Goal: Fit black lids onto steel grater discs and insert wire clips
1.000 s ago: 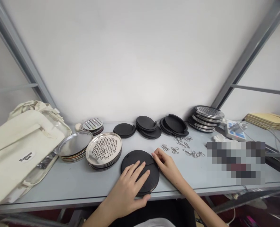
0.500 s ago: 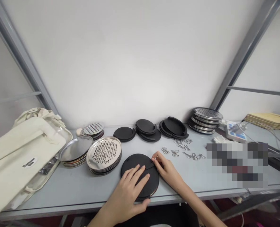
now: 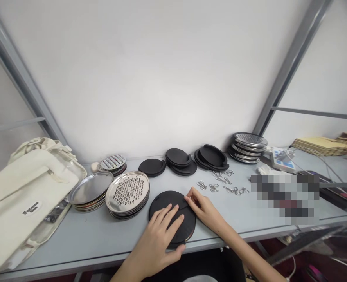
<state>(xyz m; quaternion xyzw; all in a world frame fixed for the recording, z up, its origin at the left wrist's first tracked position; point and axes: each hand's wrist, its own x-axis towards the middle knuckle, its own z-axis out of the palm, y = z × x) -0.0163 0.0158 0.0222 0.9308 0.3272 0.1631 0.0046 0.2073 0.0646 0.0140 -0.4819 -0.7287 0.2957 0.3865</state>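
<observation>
A round black disc [image 3: 187,223] with a thin slit lies flat near the front edge of the table, a steel rim showing at its lower edge. My left hand [image 3: 158,235] rests on it with fingers spread, covering much of its lower left. My right hand [image 3: 201,207] pinches the disc's right rim beside the slit. To its left sits a stack of perforated steel discs [image 3: 128,196]. Small wire-metal clips [image 3: 223,184] lie scattered just beyond my right hand, not touching it.
Black discs lie in several piles [image 3: 177,160] along the wall, near a stack of steel graters [image 3: 247,147]. Plain steel plates [image 3: 91,192] and a cream canvas bag [image 3: 26,196] occupy the left of the grey table [image 3: 108,239]. A pixelated patch [image 3: 284,197] covers the right.
The view has swung slightly, shifting the far objects left in the picture. Both hands remain on the black disc, in nearly the same grip.
</observation>
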